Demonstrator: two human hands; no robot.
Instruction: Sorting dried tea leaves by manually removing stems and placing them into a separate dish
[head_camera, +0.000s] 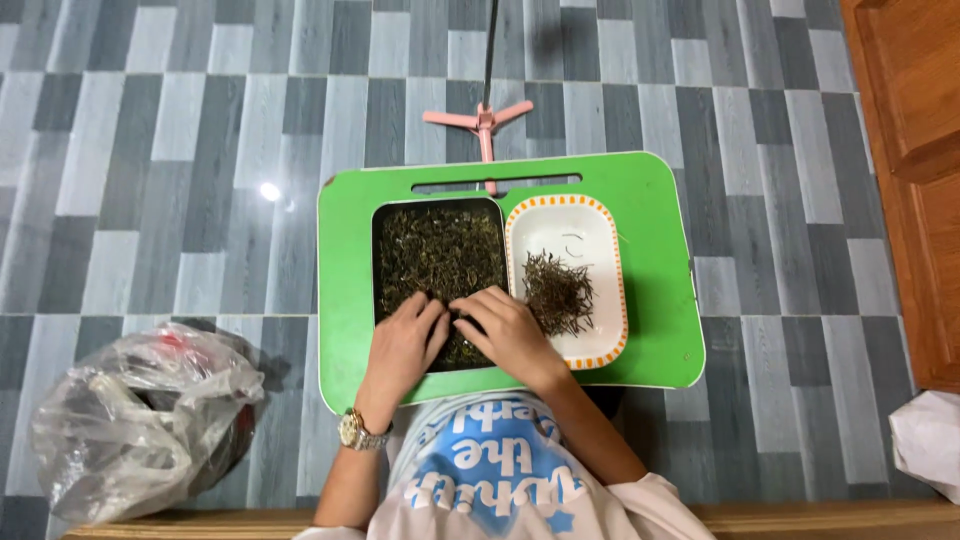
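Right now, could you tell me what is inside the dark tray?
The dark tray holds loose dried leaves. The left hand and right hand cover its near part, hiding what lies beneath.

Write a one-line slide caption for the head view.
Both hands pick through dried leaves in a dark tray beside a white dish.

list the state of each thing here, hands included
dark tray: on the green table, filled with loose dried leaves
white dish: beside the dark tray, holds a small pile of twigs
left hand: palm down in the leaves
right hand: fingers bent over the leaves
green table: flat on the floor
plastic bag: crumpled, on the floor
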